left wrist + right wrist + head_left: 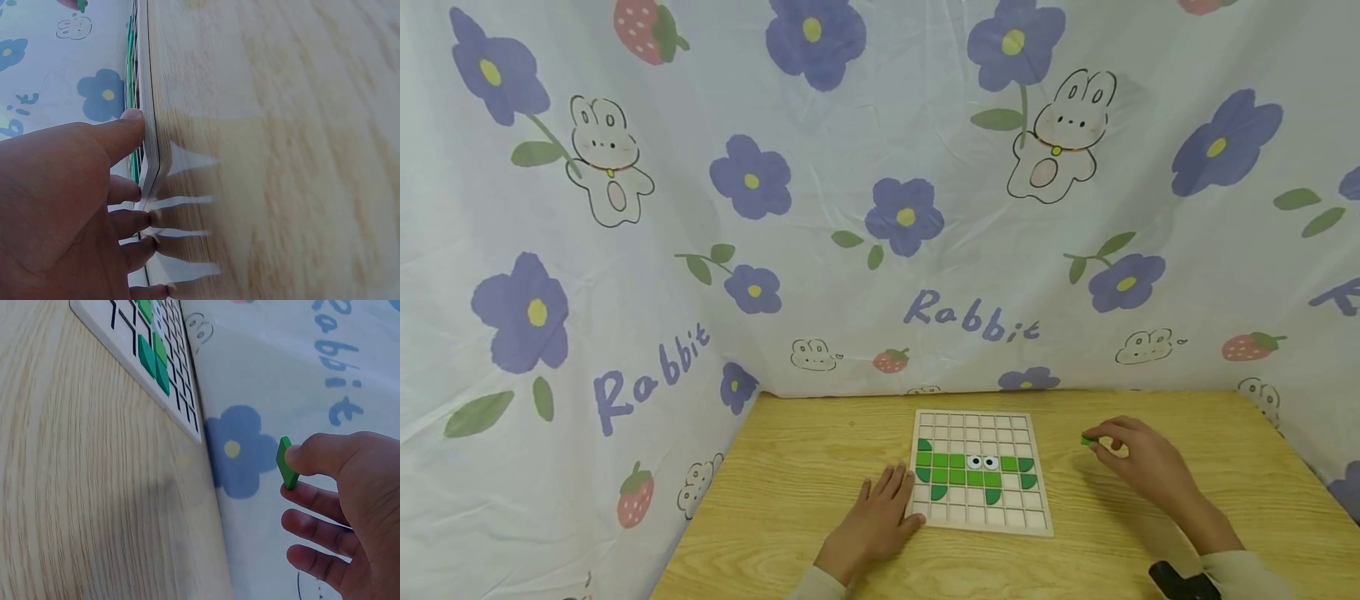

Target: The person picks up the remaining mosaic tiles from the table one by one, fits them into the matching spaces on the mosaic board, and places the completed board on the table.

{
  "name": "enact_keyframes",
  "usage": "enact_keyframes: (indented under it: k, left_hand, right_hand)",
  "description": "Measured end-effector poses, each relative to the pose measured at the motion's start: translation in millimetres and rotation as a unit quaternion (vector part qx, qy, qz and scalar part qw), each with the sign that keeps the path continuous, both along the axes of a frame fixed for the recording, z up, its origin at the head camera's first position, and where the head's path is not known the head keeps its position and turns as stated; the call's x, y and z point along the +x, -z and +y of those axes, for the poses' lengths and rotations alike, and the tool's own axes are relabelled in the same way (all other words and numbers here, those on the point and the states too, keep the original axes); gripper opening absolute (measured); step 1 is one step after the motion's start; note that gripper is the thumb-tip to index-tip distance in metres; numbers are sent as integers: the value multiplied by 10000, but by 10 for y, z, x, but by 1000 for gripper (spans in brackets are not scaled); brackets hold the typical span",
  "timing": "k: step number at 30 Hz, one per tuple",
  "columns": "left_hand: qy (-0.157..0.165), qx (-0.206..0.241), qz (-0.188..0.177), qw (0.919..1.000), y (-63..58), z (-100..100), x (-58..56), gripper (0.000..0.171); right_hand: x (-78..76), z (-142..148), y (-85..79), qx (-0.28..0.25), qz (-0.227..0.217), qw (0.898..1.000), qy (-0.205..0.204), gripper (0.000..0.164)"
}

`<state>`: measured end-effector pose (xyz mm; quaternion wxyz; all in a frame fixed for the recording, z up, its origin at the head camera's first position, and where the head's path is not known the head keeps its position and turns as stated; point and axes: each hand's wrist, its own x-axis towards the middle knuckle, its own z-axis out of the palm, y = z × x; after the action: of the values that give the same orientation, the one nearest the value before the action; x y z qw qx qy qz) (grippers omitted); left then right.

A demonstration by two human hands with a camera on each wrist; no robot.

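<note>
A white gridded board [1026, 518] lies on the table, its cells partly filled with bright green square tiles [957, 461], dark green rounded tiles [993, 497] and two eye tiles [992, 462]. At the board's left edge rests my left hand [877, 518], fingers extended; the left wrist view shows the thumb [132, 125] touching the rim. To the right of the board, my right hand [1153, 471] pinches a small green square tile [285, 464] between thumb and index finger, above the table. The other fingers of that hand are loosely bent.
The wooden table [790, 467] runs back to a white curtain [850, 317] printed with rabbits, flowers and strawberries. More curtain hangs along the left side. A black wrist device [1183, 581] sits by the right sleeve [1247, 575].
</note>
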<state>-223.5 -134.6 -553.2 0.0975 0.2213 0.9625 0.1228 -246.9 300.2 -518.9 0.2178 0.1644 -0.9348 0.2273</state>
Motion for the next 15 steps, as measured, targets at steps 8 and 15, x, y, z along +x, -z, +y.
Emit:
enact_keyframes:
  k: [8, 15]
  left_hand:
    - [-2, -43, -13, 10000, 6, 8, -6, 74]
    - [-25, -14, -38, 10000, -3, 9, -2, 74]
  right_hand:
    - [-56, -244, 42, -14, 266, 9991, -339, 20]
    - [-91, -397, 135, -96, 334, 9977, -585, 21]
